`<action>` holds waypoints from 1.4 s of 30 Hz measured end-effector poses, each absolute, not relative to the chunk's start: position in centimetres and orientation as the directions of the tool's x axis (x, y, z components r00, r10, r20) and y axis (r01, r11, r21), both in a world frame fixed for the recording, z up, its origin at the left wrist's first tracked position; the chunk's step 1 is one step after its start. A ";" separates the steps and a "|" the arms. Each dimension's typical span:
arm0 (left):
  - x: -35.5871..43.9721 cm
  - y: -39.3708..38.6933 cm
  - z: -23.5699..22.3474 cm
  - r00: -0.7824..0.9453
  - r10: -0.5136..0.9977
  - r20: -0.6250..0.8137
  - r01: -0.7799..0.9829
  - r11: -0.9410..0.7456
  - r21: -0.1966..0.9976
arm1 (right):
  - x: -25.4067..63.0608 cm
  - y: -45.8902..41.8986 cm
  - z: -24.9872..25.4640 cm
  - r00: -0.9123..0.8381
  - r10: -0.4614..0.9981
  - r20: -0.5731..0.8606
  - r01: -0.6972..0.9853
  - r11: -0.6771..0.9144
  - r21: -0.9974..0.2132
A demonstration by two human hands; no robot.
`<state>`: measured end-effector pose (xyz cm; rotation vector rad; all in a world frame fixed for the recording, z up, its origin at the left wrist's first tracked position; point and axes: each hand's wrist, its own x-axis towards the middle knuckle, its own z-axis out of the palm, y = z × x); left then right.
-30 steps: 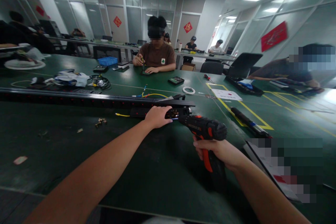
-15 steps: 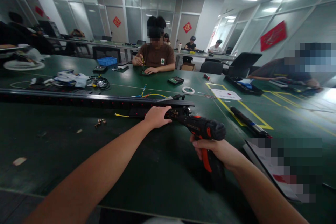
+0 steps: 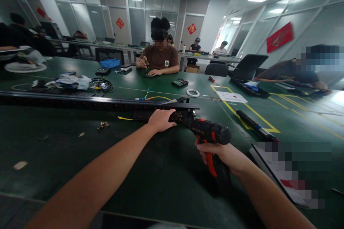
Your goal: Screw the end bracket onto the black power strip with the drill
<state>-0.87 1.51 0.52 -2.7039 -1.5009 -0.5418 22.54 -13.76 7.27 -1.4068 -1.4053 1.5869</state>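
Note:
My right hand (image 3: pixel 215 150) grips a black and orange cordless drill (image 3: pixel 208 128), its nose pointing left. The nose meets a black part with brass-coloured terminals (image 3: pixel 177 116); the bit itself is hard to make out. My left hand (image 3: pixel 162 120) is closed over this same part, thumb at its near side, fingertips partly hidden. Right behind lies a long black metal rail (image 3: pixel 94 103) with small red marks, running off to the left. A yellow wire (image 3: pixel 125 117) with a lug sticks out left of my left hand. Small brass screws (image 3: pixel 103 125) lie in a loose pile on the green table (image 3: pixel 150 182).
A dark cylindrical tool (image 3: pixel 255 125) and a clipboard-like board (image 3: pixel 279 175) lie at the right. Beyond the rail are a white tape roll (image 3: pixel 192 93), bundled cables (image 3: pixel 102 84) and a blue basket (image 3: pixel 110 63). A co-worker (image 3: pixel 159 57) sits opposite, handling a small tool.
The drill and my right hand have shifted very slightly left, bringing the nose closer to the terminals. My left hand has stayed in place.

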 end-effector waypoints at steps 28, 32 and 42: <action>-0.9 1.3 0.6 0.479 0.828 0.292 0.828 -0.537 0.163 | 22.9 -13.6 7.0 -0.288 0.902 -0.322 0.205 -0.271 -0.941; -0.9 1.4 0.6 0.484 0.824 0.296 0.826 -0.542 0.158 | 23.0 -13.5 6.8 -0.305 0.900 -0.313 0.203 -0.259 -0.944; -0.9 1.4 0.6 0.484 0.823 0.298 0.829 -0.540 0.147 | 23.1 -13.4 6.5 -0.317 0.900 -0.299 0.219 -0.237 -0.947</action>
